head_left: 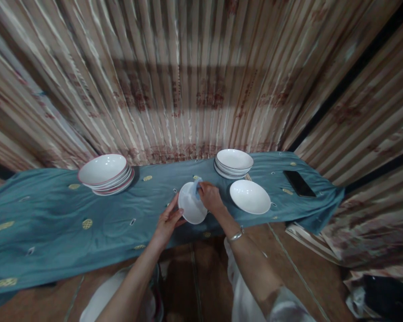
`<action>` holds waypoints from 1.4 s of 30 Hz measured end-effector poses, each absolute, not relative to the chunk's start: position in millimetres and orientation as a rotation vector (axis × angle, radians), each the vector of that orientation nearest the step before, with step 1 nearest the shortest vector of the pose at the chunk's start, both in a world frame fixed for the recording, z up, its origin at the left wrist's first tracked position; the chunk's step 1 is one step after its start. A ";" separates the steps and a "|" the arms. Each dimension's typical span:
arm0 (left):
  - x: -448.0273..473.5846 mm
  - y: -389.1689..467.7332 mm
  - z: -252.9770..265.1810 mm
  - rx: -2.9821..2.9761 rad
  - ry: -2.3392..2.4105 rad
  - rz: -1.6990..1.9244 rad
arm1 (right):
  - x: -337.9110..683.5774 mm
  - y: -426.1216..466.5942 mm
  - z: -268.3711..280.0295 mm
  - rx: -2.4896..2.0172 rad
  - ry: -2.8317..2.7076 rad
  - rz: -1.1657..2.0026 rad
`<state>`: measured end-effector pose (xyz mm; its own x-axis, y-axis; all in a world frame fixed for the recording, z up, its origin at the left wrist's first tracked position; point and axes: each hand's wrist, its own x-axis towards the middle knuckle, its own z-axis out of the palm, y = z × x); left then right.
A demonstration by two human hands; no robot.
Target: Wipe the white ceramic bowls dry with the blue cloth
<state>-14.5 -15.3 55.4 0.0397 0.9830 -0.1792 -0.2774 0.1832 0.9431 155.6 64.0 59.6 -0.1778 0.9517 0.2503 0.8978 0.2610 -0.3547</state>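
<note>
My left hand [169,219] grips the left rim of a small white bowl [192,211], thumb over the edge and fingers beneath. The bowl is tilted so that its inside faces me, above the front part of the table. In my right hand [209,196] a light blue cloth [195,188] is pinched, touching the bowl's inner wall near the upper right rim. A silver bracelet [237,234] sits on my right wrist. Right of the bowl, a single white dish [250,197] lies on the tablecloth.
A blue patterned tablecloth [114,223] covers the table. A stack of red-rimmed bowls [104,172] stands at left, and a stack of dark-rimmed dishes [234,162] at back right. A black phone [298,183] lies near the right end. Striped curtains [195,89] hang behind.
</note>
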 end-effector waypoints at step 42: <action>-14.3 -15.7 55.1 0.751 1.083 1.241 | 172.2 8.5 43.2 -1.174 -2.285 0.773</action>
